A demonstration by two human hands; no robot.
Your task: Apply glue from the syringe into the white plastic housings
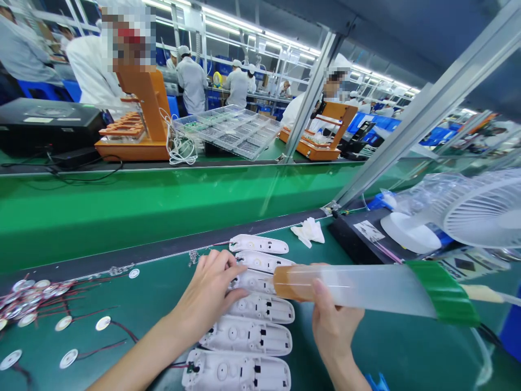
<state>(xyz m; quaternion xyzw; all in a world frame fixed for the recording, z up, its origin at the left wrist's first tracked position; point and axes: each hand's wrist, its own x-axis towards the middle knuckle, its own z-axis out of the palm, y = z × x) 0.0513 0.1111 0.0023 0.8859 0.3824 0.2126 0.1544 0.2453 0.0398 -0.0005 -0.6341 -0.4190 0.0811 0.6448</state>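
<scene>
A column of several white plastic housings lies on the green mat, open sides up. My left hand rests flat on the left side of the third housing, fingers spread. My right hand grips a large translucent glue syringe with a green cap at its back end. Amber fluid fills the syringe's front part, and its tip sits over the third housing, close to my left fingers.
Small round discs with red wires lie at the left. A white fan stands at the right. A crumpled white cloth lies past the housings. Beyond a green conveyor, orange fixtures, clear trays and people in white coats are visible.
</scene>
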